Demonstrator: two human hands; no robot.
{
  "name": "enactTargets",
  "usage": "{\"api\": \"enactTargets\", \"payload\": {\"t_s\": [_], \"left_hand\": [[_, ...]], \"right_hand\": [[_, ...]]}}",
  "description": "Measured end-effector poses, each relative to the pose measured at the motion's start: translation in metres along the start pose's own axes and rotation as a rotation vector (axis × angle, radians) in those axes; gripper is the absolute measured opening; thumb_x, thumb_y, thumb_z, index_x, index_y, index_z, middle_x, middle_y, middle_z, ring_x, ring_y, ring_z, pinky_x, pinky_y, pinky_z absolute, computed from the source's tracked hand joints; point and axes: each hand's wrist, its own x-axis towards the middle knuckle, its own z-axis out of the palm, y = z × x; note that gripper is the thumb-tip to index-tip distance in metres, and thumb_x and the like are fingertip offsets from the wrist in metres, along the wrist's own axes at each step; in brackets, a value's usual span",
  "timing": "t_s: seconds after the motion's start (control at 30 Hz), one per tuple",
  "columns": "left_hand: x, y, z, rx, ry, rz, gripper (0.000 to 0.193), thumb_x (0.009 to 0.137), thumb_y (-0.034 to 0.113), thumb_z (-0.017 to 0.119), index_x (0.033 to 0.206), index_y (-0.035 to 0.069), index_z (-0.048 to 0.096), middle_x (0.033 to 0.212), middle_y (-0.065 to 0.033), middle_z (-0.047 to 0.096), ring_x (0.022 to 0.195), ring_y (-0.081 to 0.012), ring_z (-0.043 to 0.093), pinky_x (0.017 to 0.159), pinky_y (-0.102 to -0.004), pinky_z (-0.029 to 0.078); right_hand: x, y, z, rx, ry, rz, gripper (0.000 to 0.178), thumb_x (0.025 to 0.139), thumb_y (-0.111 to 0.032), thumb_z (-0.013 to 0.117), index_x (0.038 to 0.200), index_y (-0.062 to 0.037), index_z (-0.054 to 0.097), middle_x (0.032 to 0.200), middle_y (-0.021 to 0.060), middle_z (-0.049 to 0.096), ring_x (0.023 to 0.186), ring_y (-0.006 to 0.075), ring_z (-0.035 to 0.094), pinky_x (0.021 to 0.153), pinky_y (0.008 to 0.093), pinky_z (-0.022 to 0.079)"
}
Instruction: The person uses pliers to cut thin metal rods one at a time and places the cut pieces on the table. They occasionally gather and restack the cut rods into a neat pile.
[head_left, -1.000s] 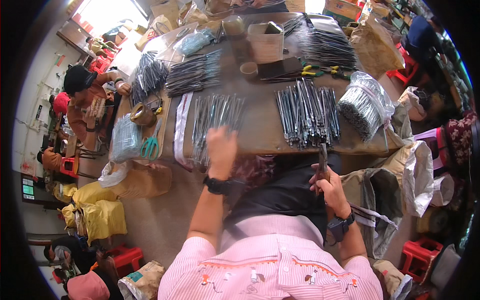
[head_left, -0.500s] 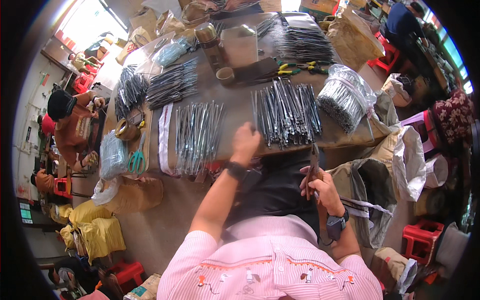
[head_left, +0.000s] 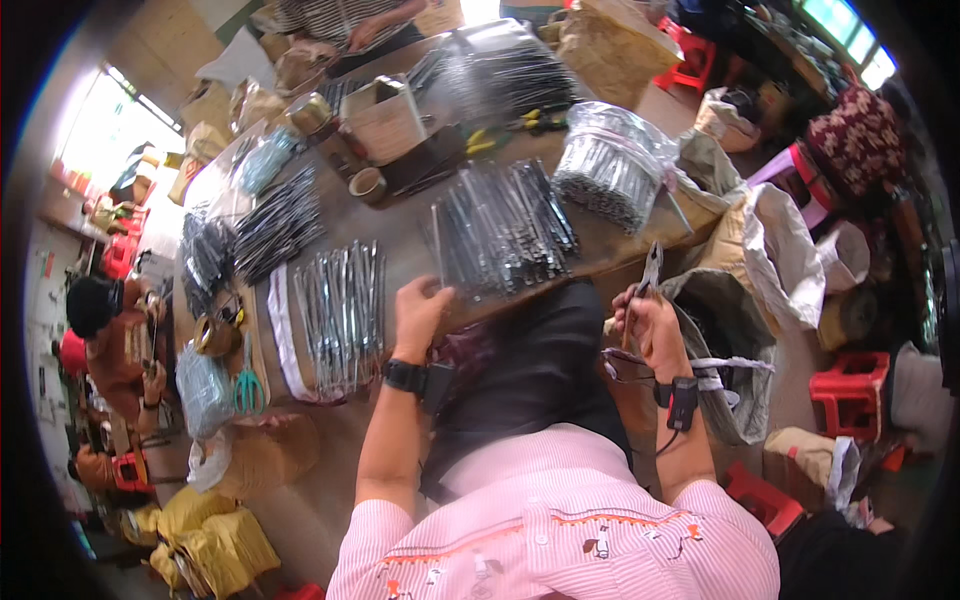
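Sorting step, I'd judge: left hand, fingers curled, pinches the near edge of the metal-strip pile. Right of that pile, right hand grips pliers upright.

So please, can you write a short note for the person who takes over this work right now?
Left hand: resting on the near edge of the middle pile of dark metal pieces, fingers at the pile; whether it grips one cannot be told.
Right hand: closed on pliers, raised beside the table edge, above the open sack.
Other piles: left row on white cloth, bagged bundle to the right.
Done: pieces lie in sorted piles. Left: the middle pile, in hand.
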Motion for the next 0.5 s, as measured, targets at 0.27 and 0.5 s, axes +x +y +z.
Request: {"api": "enactTargets", "payload": {"t_s": [0.27,0.5], "left_hand": [[-0.028,0.024,-0.024,-0.851,-0.186,-0.377,0.014,0.091,0.004,0.063,0.104,-0.002,0.061,0.088,-0.0056,0.063,0.076,-0.0141,0.065,0.06,-0.0175,0.053],[-0.053,0.038,-0.013,-1.061,-0.216,-0.446,0.012,0.091,0.003,0.065,0.101,0.0,0.061,0.093,-0.0066,0.065,0.079,-0.0161,0.066,0.062,-0.016,0.055]], "right_hand": [[0.042,-0.014,-0.042,0.43,0.029,-0.112,0.022,0.089,-0.018,0.048,0.102,-0.0034,0.058,0.09,0.0113,0.062,0.078,0.0216,0.058,0.069,0.034,0.048],[0.101,-0.012,-0.046,-0.196,0.316,-0.305,0.01,0.083,-0.006,0.067,0.092,-0.0028,0.062,0.077,0.0072,0.065,0.063,0.0191,0.062,0.059,0.0319,0.052]]}}
